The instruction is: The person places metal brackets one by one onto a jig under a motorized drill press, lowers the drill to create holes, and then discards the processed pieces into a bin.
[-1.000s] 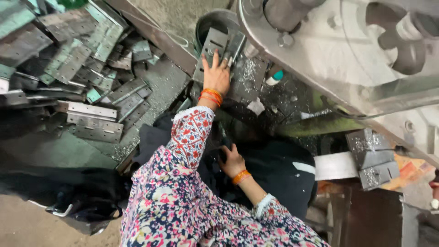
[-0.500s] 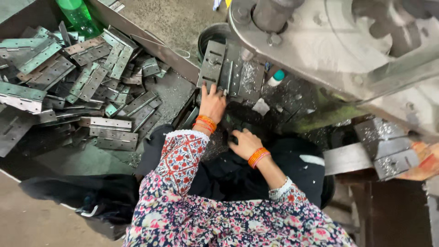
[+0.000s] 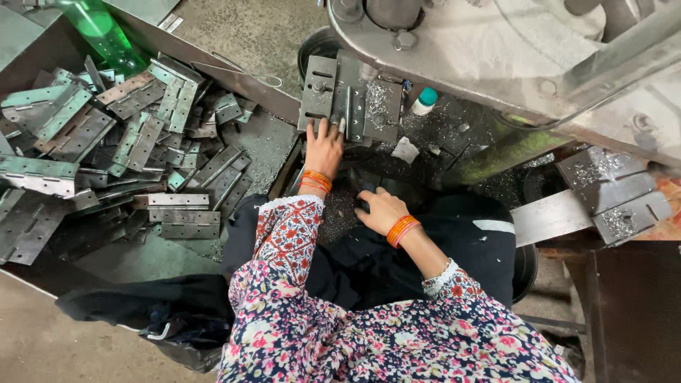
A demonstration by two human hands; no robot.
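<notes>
My left hand reaches forward, its fingers lying flat and apart on the near edge of a grey slotted hinge plate. That plate sits among other plates under the big grey machine body. My right hand is palm down over the black cloth on my lap, beside a patch of metal shavings. Its fingers curl downward, and what lies under them is hidden. Both wrists wear orange bangles, and the sleeves are floral.
A heap of grey and greenish hinge plates fills a tray on the left, with a green bottle at its far edge. A small white bottle with a teal cap stands by the machine. More plates lie at the right.
My right hand has risen from low on my lap to just below the left hand. The left hand has stayed on the hinge plates. The view has shifted down and right.
</notes>
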